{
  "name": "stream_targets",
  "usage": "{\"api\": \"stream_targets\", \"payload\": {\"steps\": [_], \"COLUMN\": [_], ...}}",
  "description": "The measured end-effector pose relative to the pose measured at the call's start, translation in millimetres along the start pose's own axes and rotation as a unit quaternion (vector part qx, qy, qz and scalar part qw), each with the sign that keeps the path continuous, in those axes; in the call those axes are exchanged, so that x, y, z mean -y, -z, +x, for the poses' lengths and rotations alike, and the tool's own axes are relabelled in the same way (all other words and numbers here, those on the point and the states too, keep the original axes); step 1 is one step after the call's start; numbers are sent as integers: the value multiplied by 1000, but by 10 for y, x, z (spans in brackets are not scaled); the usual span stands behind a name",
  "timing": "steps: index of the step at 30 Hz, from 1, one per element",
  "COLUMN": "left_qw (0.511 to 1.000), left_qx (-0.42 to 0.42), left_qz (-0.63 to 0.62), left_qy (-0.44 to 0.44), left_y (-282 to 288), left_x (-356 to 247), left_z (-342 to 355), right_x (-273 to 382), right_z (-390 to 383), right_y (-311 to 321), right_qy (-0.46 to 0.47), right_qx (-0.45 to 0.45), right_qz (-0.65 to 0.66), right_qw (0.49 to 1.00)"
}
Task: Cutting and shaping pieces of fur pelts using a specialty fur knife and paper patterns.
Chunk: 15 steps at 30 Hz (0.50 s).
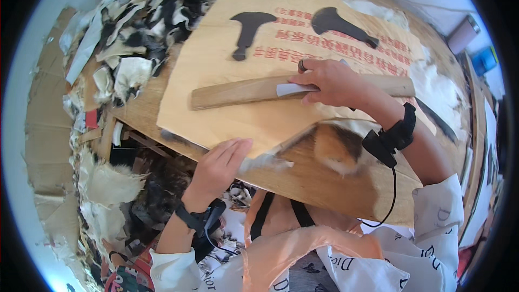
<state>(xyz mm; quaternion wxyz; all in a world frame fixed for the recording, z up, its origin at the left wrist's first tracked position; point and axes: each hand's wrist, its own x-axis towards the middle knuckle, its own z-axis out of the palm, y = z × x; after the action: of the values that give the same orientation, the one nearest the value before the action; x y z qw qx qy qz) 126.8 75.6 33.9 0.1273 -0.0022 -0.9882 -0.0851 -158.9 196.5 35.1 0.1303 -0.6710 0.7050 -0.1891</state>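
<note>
From where I stand, the wooden bar (232,93) lies crosswise on a big tan sheet (186,89) spread over the counter (373,186). The right hand (332,84) is clamped over the bar right of its middle, fingers on the far side, thumb toward the near side. A white piece (294,89) pokes out beneath that palm; with the hand covering it, I can't fairly say whether it is gripped or just pinned.

The left hand (216,170) has its fingers straight and together on the sheet's near edge, close to the counter's rim; its thumb is out of my sight, so I can't tell whether it pinches.

There's open paper between the bar's left half and that near edge. Beyond the bar sit two dark flat shapes, a T-shaped one (248,30) and a slanted one (343,26), well apart. The bar's left end stops just short of the sheet's left edge.

A patch of orange, black and white fur (332,148) shows beside the sheet's slanting near edge, with bare wood in front. Fur scraps (157,21) crowd the left, leaving little room there.
</note>
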Motion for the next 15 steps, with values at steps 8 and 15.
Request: {"api": "stream_targets", "payload": {"steps": [8, 15], "left_qw": [984, 958], "left_qx": [-34, 29], "left_qz": [-93, -179], "left_qy": [149, 221], "left_y": [113, 147], "left_x": [547, 766], "left_z": [-129, 159], "right_x": [227, -275], "right_z": [338, -48], "right_y": [-114, 166], "right_qy": [17, 8], "right_qx": [23, -73], "right_qz": [-4, 29], "right_qw": [1000, 997]}}
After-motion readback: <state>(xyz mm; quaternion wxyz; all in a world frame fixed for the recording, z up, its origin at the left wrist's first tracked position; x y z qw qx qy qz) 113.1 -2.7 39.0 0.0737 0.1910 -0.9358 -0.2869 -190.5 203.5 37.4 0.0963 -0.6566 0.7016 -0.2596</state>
